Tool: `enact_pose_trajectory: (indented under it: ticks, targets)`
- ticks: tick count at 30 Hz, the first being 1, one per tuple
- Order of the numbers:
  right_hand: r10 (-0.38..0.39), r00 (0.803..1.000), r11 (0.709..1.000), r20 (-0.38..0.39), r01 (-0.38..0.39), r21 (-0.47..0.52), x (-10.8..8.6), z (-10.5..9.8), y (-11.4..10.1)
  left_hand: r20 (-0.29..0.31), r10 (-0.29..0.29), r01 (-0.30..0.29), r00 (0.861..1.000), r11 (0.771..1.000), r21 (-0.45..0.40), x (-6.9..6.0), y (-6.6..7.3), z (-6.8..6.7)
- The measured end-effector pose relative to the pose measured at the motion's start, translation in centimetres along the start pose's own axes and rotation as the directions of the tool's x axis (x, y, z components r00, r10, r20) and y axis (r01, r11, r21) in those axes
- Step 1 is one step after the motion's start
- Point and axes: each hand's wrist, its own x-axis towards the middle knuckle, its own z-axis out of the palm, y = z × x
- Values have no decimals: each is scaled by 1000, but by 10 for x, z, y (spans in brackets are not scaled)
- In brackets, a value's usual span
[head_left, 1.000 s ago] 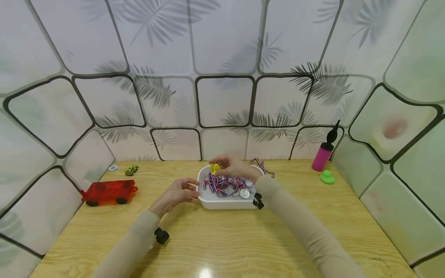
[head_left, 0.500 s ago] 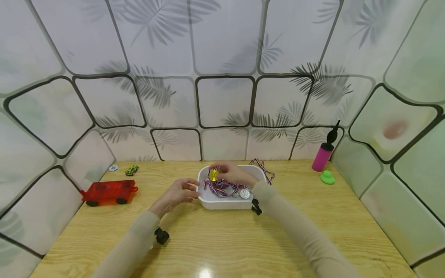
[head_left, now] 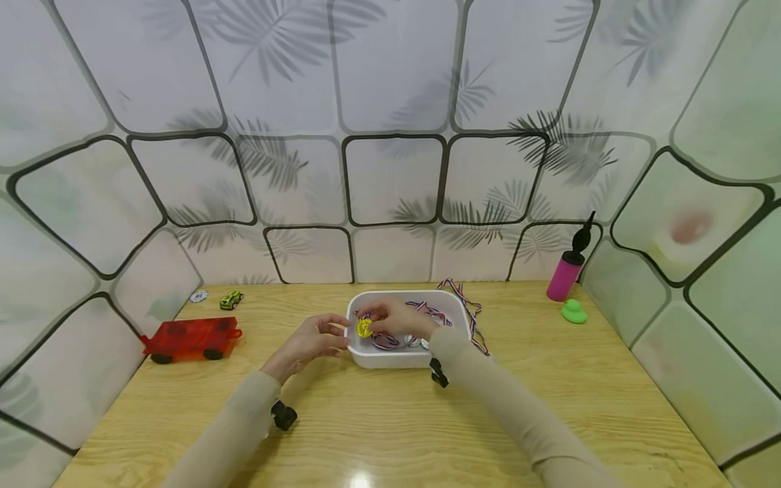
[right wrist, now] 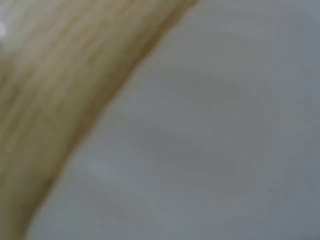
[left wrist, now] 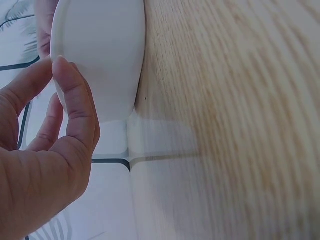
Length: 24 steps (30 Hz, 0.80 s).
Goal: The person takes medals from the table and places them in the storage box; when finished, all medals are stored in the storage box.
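A white plastic tub (head_left: 384, 361) stands on the table near the back wall. My left hand (head_left: 310, 344) grips its left end, thumb and fingers at the rim, as the left wrist view shows. Inside the tub, my right hand (head_left: 393, 317) pinches a gold medal (head_left: 364, 328) low at the left end. Striped red, white and blue ribbons (head_left: 384, 342) lie tangled there, with silver medals (head_left: 411, 340) partly hidden by the right hand. The right wrist view holds only the blurred tub wall (right wrist: 200, 125) and table.
A striped ribbon (head_left: 472, 313) trails on the table outside the tub's right end. Left stand a red toy wagon (head_left: 194, 339), a small green toy car (head_left: 232, 299) and a round white disc (head_left: 198, 296). Right are a pink and black hand pump (head_left: 564, 276) and a green toy (head_left: 574, 312).
My right hand has moved down and left into the tub with the gold medal. More ribbon shows outside the tub's right end. The left hand has stayed in place.
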Motion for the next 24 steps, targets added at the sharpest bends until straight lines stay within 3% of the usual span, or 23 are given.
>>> enact_pose_trajectory:
  ticks: [8,16,24]
  targets:
    - [48,999,999,14,-48,-3,2,11,4,6,19,-19,1000,1000,3,-1,1,1]
    - [48,998,990,44,-42,-133,2,17,4,5,10,-10,1000,1000,-3,0,-1,0]
    - [44,999,982,28,-38,-184,3,21,7,5,5,-5,1000,1000,-4,-1,0,1]
